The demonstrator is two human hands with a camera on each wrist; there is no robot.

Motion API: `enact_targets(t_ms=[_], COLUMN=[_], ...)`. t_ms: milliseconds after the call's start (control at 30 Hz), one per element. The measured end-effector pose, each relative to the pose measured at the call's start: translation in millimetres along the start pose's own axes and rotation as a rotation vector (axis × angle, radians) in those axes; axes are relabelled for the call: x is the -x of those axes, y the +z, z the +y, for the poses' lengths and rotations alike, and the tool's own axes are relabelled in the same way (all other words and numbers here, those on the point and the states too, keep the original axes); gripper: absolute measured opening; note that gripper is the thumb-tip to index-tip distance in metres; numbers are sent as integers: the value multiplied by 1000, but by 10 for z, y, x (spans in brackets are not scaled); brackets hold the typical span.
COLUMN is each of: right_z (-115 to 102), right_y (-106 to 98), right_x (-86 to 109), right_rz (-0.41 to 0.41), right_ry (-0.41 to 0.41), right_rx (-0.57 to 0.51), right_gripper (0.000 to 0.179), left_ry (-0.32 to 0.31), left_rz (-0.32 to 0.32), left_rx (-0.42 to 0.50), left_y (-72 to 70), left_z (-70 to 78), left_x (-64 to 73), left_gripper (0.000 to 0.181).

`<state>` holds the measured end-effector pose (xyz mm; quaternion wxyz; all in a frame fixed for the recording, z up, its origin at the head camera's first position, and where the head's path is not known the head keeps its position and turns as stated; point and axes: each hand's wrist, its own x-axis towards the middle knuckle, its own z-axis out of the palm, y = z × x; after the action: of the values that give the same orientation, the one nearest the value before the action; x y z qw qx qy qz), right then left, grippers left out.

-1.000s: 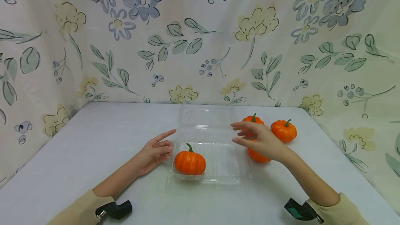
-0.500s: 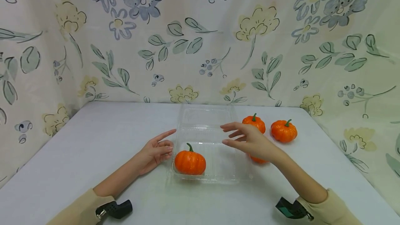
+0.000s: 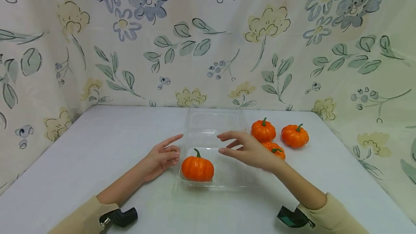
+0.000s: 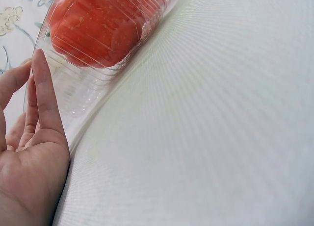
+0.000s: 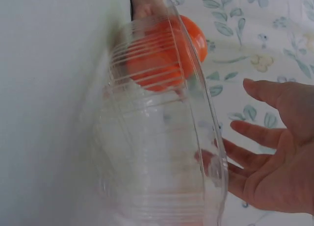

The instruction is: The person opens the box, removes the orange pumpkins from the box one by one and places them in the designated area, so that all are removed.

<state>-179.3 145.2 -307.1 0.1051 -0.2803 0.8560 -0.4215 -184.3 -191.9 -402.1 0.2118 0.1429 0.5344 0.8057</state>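
Observation:
A clear plastic clamshell container (image 3: 227, 185) lies with its lid (image 3: 214, 120) folded back on the table. One small orange pumpkin (image 3: 197, 169) with a green stem sits in its left front part. My left hand (image 3: 160, 160) is at the container's left side, index finger extended along the rim and the other fingers loosely bent. In the left wrist view its fingertips meet or nearly meet the rim. My right hand (image 3: 248, 151) hovers over the container's right half, fingers spread and nothing between them; the right wrist view shows this hand (image 5: 279, 152) above the rim.
Three more pumpkins stand right of the container: a back one (image 3: 263, 130), one farther right (image 3: 295, 136), and a nearer one (image 3: 275, 150) partly behind my right hand. A floral curtain (image 3: 208, 46) rises behind the white table (image 3: 107, 136).
My empty right hand has moved left, from over the right-hand pumpkins to above the container, uncovering more of them. The left hand, container and pumpkins have stayed put.

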Motion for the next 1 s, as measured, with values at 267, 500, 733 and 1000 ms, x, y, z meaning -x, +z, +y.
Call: enact_targets(t_ms=[267,500,733,1000], right_z=[-32,-74,-107,-104], right_y=[135,244,329,433], right_x=[-72,-124,-149,-189], right_rz=[-50,-93,-116,-145], right_ry=[-17,26,61,78], right_rx=[-19,-47,-77,-112], right_gripper=[52,53,52,51], left_ry=[16,13,2,1], left_rz=[-8,-7,1,-3], left_rx=[4,4,-2,-9], left_y=[-11,-16,-10,-14], left_z=[-5,-11,-4,-6], left_x=[6,-1,-3,1], left_gripper=[66,66,67,66])
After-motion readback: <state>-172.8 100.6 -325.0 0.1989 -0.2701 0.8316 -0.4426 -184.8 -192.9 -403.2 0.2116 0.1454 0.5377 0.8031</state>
